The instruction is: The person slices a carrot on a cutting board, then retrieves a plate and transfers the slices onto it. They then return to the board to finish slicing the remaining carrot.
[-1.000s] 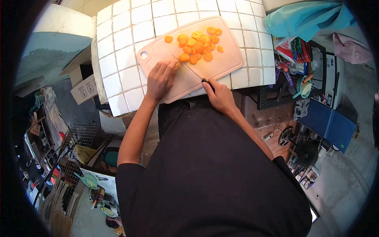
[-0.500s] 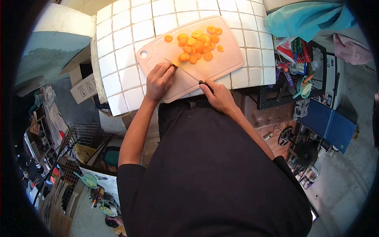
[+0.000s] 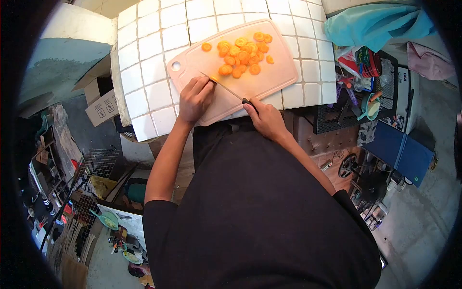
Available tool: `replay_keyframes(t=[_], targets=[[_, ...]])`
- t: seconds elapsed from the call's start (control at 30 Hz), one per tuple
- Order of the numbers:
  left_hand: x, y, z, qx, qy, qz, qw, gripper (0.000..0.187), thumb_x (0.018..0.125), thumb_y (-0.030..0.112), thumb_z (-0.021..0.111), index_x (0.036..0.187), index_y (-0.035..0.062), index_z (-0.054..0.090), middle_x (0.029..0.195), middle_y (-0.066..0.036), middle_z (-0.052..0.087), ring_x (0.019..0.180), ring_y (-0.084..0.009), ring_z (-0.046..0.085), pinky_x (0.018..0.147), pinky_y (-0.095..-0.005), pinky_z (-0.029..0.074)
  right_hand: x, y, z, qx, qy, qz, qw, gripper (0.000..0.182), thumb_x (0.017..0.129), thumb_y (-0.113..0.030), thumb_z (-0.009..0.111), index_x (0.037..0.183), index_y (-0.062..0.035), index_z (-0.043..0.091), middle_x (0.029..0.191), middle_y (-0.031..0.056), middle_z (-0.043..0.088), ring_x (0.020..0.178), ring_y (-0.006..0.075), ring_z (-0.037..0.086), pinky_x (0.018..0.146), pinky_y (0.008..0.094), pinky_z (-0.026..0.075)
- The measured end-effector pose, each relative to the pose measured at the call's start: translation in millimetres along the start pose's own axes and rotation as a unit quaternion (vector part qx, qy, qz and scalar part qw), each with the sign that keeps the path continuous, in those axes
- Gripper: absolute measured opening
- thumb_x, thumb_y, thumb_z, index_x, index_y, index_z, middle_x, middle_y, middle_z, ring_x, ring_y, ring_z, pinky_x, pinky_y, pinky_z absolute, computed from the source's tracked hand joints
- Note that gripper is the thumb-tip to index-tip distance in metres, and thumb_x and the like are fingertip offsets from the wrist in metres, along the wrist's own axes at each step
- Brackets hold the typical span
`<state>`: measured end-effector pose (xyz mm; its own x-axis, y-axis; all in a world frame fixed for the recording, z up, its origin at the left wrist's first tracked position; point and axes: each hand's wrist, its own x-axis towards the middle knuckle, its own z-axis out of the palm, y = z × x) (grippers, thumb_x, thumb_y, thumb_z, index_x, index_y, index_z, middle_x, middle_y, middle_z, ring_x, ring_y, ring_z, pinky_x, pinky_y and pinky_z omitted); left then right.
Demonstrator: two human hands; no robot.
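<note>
The right hand [image 3: 265,117] grips a thin black-handled metal knife [image 3: 230,91]; the left hand [image 3: 194,100] is curled beside its blade, holding what, I cannot tell. Being so close, a slip could cut it. Beyond, round orange carrot slices [image 3: 243,54] lie on the pink cutting board [image 3: 272,79].

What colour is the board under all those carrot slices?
The cutting board is pale pink. It shows best in the head view.

Beyond the left fingers [image 3: 196,88] and rightward, a loose heap of thin, orange carrot slices [image 3: 243,52] on a flat pink cutting board [image 3: 276,77]. Slanting from the right fingers [image 3: 258,105] to just past the left ones, a dark-handled knife [image 3: 230,90].
</note>
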<state>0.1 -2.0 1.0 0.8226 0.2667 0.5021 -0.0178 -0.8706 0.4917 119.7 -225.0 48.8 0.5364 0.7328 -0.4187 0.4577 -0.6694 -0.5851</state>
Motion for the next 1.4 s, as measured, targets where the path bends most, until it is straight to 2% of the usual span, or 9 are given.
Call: replay_keyframes(t=[0.5, 0.57, 0.7, 0.77, 0.97, 1.2, 1.4], targets=[[2, -1, 1, -0.006, -0.002, 0.004, 1.0, 0.019, 0.076, -0.001, 0.074, 0.094, -0.0001, 0.066, 0.099, -0.01, 0.066, 0.093, -0.0281, 0.067, 0.078, -0.0387, 0.056, 4, -13, -12, -0.027, -0.031, 0.006, 0.999, 0.04, 0.108, -0.044, 0.047, 0.102, -0.005, 0.058, 0.075, 0.0291, 0.066, 0.076, 0.0518, 0.065, 0.069, 0.0613, 0.049], [2, -2, 1, -0.004, -0.001, 0.007, 1.0, 0.017, 0.079, 0.0, 0.075, 0.095, -0.0007, 0.068, 0.099, -0.01, 0.067, 0.091, -0.0277, 0.067, 0.077, -0.0382, 0.057, 9, -15, -14, -0.061, -0.054, 0.016, 0.997, 0.041, 0.108, -0.043, 0.047, 0.102, -0.0042, 0.057, 0.08, 0.03, 0.067, 0.08, 0.0516, 0.066, 0.072, 0.0615, 0.049], [3, 1, 1, -0.007, 0.018, 0.007, 1.0, 0.015, 0.083, 0.001, 0.075, 0.097, -0.0012, 0.069, 0.097, -0.01, 0.067, 0.09, -0.0273, 0.067, 0.077, -0.0378, 0.057, 21, -7, -5, -0.044, -0.039, -0.012, 0.998, 0.041, 0.108, -0.043, 0.048, 0.102, -0.0033, 0.057, 0.086, 0.0299, 0.068, 0.086, 0.0508, 0.066, 0.075, 0.061, 0.05], [2, 2, 2, -0.001, 0.016, -0.003, 1.0, 0.013, 0.085, 0.002, 0.076, 0.097, -0.001, 0.07, 0.096, -0.01, 0.068, 0.09, -0.027, 0.068, 0.077, -0.0377, 0.057, 19, -10, -6, -0.036, -0.041, 0.014, 0.998, 0.041, 0.108, -0.042, 0.048, 0.101, -0.0023, 0.058, 0.089, 0.0292, 0.069, 0.088, 0.0508, 0.066, 0.076, 0.0603, 0.049], [0, 4, 1, -0.008, 0.024, -0.014, 1.0, 0.014, 0.085, 0.002, 0.075, 0.098, -0.0007, 0.071, 0.098, -0.01, 0.069, 0.091, -0.0273, 0.068, 0.077, -0.0381, 0.057, 8, 4, 9, 0.1, -0.018, 0.027, 0.994, 0.043, 0.108, -0.041, 0.047, 0.097, -0.0019, 0.059, 0.085, 0.0295, 0.068, 0.087, 0.0528, 0.063, 0.075, 0.0603, 0.046], [0, 4, 0, -0.009, 0.015, -0.015, 1.0, 0.019, 0.081, -0.001, 0.075, 0.099, -0.0008, 0.07, 0.101, -0.011, 0.069, 0.093, -0.0282, 0.068, 0.08, -0.0386, 0.057, 4, -6, -2, 0.053, -0.016, 0.038, 0.998, 0.044, 0.107, -0.045, 0.048, 0.097, -0.0035, 0.059, 0.081, 0.0291, 0.067, 0.083, 0.0517, 0.064, 0.072, 0.0601, 0.046], [-1, 3, 1, -0.011, 0.018, -0.012, 1.0, 0.02, 0.078, -0.002, 0.075, 0.096, -0.0004, 0.069, 0.1, -0.011, 0.069, 0.094, -0.0287, 0.068, 0.082, -0.0386, 0.057, 0, -8, -3, 0.017, 0.0, 0.013, 1.0, 0.043, 0.107, -0.046, 0.048, 0.098, -0.0055, 0.059, 0.076, 0.0275, 0.067, 0.077, 0.0508, 0.065, 0.069, 0.0603, 0.047]])
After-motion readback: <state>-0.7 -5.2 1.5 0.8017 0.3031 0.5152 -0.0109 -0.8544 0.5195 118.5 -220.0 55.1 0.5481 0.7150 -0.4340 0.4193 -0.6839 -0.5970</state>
